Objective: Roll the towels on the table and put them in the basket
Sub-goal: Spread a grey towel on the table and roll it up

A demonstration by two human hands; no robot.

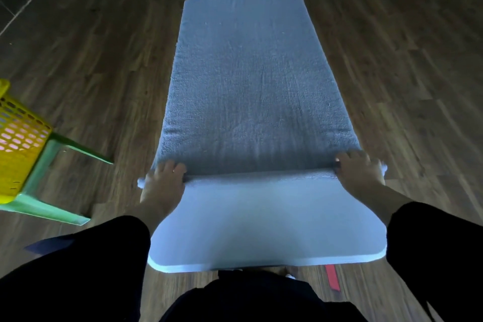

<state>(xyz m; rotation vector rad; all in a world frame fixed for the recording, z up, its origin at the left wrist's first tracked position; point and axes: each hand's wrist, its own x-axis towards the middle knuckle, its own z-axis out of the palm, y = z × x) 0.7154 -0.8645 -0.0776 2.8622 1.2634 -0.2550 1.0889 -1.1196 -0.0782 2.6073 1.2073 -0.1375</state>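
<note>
A grey-blue towel (248,81) lies flat along a narrow white table (261,230), covering most of its length. Its near edge is turned over into a thin roll (261,174) running across the table. My left hand (162,183) presses on the roll's left end and my right hand (360,172) on its right end, fingers curled over the fabric. A yellow perforated basket (18,138) stands at the far left, partly cut off by the frame edge.
The basket rests on a green plastic stool (52,165) to the left of the table. Dark wood-plank floor (104,60) surrounds the table. A red strip (333,277) lies on the floor near my legs. The scene is dim.
</note>
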